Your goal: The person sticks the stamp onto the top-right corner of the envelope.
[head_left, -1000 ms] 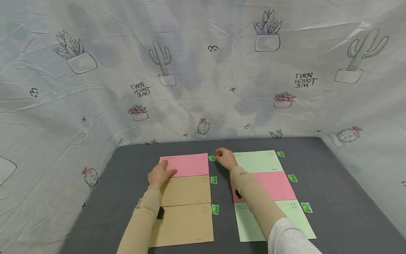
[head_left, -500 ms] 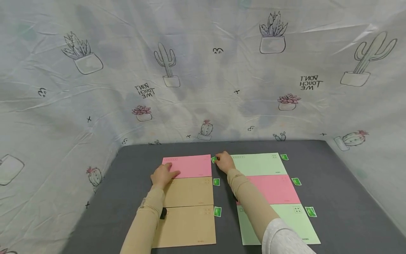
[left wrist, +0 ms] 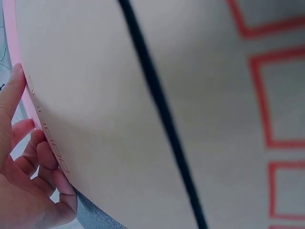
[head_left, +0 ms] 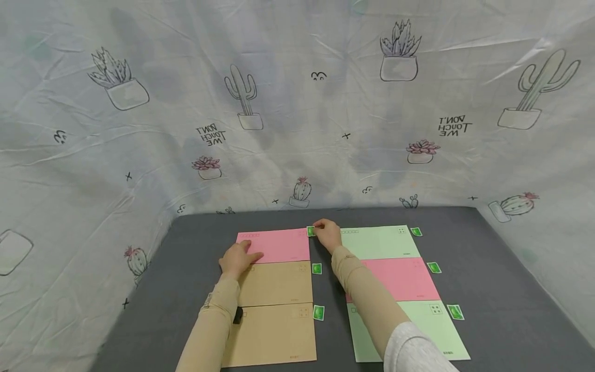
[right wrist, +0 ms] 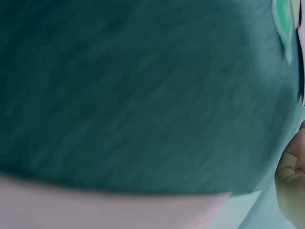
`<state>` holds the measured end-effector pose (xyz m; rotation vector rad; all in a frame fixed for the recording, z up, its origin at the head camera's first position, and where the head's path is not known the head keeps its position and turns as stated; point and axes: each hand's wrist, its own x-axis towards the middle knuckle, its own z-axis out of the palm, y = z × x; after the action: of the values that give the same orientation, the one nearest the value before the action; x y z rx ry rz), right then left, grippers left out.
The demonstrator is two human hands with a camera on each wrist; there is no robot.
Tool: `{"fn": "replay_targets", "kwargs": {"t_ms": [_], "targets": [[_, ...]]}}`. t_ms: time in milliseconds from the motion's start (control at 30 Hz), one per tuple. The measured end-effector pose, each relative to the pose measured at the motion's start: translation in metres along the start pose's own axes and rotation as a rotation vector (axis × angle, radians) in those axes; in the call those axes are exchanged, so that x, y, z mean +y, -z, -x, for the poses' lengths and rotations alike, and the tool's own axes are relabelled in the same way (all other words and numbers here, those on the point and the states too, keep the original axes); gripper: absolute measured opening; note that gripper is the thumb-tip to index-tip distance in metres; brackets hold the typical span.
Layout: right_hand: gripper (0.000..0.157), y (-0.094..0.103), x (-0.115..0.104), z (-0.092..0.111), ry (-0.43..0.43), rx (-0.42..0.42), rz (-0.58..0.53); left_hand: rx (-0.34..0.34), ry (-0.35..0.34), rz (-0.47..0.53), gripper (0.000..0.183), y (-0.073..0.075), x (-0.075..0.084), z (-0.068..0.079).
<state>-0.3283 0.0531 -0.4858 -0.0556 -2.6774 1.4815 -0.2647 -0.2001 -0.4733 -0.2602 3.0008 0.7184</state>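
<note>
My left hand (head_left: 235, 258) rests with spread fingers on the left part of the pink envelope (head_left: 279, 245), at the back of the left column. In the left wrist view its fingers (left wrist: 12, 95) lie along that envelope's edge. With thumb and forefinger my right hand (head_left: 329, 235) pinches a small green stamp (head_left: 311, 232) by its right side. The stamp's left edge is at the pink envelope's top right corner; whether they touch, I cannot tell. Only part of the right hand (right wrist: 291, 179) shows in the right wrist view, its fingertips hidden.
Below the pink envelope lie two tan envelopes (head_left: 279, 336), with green stamps (head_left: 317, 268) to their right. The right column has a green envelope (head_left: 378, 243), a pink one (head_left: 404, 279) and another green one, each with a stamp beside it. A cactus-print cloth (head_left: 279, 103) hangs behind the dark table.
My right hand has reached the green stamp, pinched it and shifted it slightly left to the pink envelope's corner. The left hand stays on the pink envelope. The head view has shifted slightly.
</note>
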Motion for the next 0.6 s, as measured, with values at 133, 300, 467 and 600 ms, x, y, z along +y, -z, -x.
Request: {"fn": "replay_targets", "kwargs": {"t_ms": [133, 300, 467, 600], "targets": [[0.019, -0.008, -0.005, -0.001, -0.024, -0.023, -0.081, -0.005, -0.003, 0.016, 0.066, 0.000, -0.001, 0.000], [0.029, -0.020, -0.012, -0.002, -0.057, -0.060, -0.107, 0.002, -0.011, 0.028, 0.066, -0.001, -0.002, -0.001], [0.036, -0.030, -0.016, 0.000, -0.091, -0.064, -0.091, 0.019, -0.017, 0.032, 0.064, -0.003, -0.004, 0.000], [0.038, -0.037, -0.018, 0.001, -0.117, -0.037, -0.052, 0.025, -0.017, 0.040, 0.064, -0.003, -0.006, 0.001]]}}
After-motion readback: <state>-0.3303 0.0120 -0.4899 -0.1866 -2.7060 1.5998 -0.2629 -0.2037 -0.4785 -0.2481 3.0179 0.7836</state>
